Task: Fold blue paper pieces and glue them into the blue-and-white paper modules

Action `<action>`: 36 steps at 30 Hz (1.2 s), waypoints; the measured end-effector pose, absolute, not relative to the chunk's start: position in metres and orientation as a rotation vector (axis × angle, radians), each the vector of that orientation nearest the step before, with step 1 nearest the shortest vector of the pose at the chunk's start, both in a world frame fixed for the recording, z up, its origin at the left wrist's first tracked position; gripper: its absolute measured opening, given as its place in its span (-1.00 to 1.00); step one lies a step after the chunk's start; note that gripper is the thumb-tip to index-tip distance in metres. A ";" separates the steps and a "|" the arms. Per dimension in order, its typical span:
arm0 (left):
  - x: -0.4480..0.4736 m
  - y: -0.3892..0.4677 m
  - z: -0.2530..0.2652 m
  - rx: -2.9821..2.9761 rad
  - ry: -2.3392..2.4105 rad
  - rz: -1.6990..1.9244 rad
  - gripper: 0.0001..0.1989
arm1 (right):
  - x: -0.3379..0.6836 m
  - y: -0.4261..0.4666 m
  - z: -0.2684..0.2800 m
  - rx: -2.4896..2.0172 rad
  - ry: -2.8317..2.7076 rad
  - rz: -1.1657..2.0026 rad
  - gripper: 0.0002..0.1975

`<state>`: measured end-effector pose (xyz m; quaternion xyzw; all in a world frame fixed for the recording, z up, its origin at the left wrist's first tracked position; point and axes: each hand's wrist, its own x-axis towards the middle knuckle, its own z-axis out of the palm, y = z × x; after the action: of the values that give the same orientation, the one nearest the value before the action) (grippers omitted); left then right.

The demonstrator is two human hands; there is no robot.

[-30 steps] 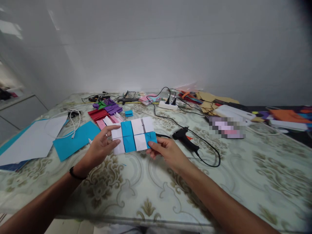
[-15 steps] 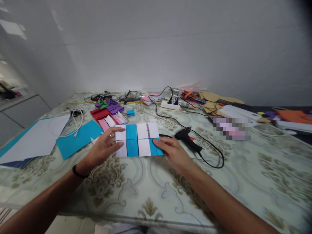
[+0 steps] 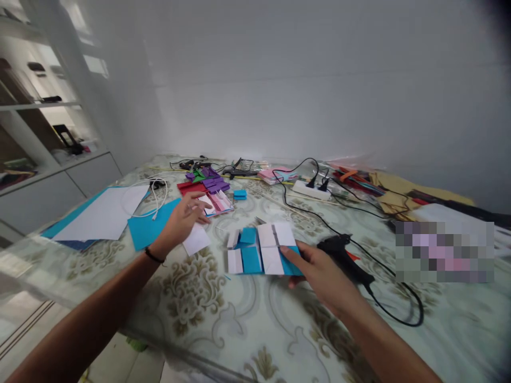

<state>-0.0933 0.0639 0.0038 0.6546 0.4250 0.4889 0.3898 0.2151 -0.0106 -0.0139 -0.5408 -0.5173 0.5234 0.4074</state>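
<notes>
My right hand [image 3: 315, 263] pinches the lower right corner of a folded paper piece [image 3: 271, 260] with blue and white panels. Some flaps on the paper's left half stand up from it. My left hand [image 3: 184, 215] is away from that piece, its fingers apart over the near side of some pink and white folded papers [image 3: 219, 202]. Whether the fingertips touch those papers I cannot tell. Below this hand lies a small white paper [image 3: 197, 239]. Beside my right hand rests a black hot glue gun [image 3: 347, 258].
Red folded paper [image 3: 191, 188] and purple folded paper [image 3: 215, 183] lie at the back, near a small blue folded piece [image 3: 240, 194]. White sheets [image 3: 106, 213] and a blue sheet [image 3: 154, 226] are on the left. Cords run from a white power strip [image 3: 311, 190].
My left hand has let go of the blue and white paper and moved left and away towards the folded papers. Flaps on its left half have lifted. The view has turned left.
</notes>
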 end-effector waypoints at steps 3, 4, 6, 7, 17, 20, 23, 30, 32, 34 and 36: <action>-0.111 0.080 0.005 1.847 1.482 1.317 -0.75 | 0.215 -0.010 -0.023 -1.420 -1.462 1.344 -0.52; -0.114 0.083 0.004 1.867 1.535 1.306 -0.77 | 0.216 -0.010 -0.027 -1.446 -1.506 1.331 -0.53; -0.118 0.087 0.002 1.914 1.618 1.250 -0.82 | 0.218 -0.008 -0.034 -1.504 -1.579 1.247 -0.56; -0.120 0.088 0.000 1.937 1.654 1.220 -0.83 | 0.219 -0.007 -0.038 -1.521 -1.596 1.193 -0.55; -0.149 0.111 -0.010 2.009 1.986 0.969 -0.57 | 0.221 -0.005 -0.038 -1.464 -1.637 1.017 -0.54; -0.157 0.117 -0.015 2.017 2.042 0.866 -0.51 | 0.221 -0.005 -0.038 -1.460 -1.606 1.015 -0.53; -0.167 0.121 -0.020 2.004 2.111 0.765 -0.60 | 0.221 -0.004 -0.038 -1.450 -1.609 1.005 -0.53; -0.195 0.123 -0.017 2.023 2.157 0.405 -0.63 | 0.222 -0.003 -0.034 -1.451 -1.629 1.001 -0.56; -0.205 0.124 -0.010 2.029 2.144 0.277 -0.64 | 0.223 -0.003 -0.035 -1.433 -1.656 0.976 -0.57; -0.215 0.126 -0.002 2.028 2.134 0.177 -0.62 | 0.223 -0.002 -0.037 -1.407 -1.671 0.961 -0.57; -0.226 0.127 0.006 2.012 2.142 0.110 -0.60 | 0.223 -0.002 -0.038 -1.396 -1.683 0.950 -0.58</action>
<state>-0.2257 0.1274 0.0060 0.6806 0.7248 0.0373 0.1003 0.2229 -0.0017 -0.0384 -0.5441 -0.6559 0.3703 0.3696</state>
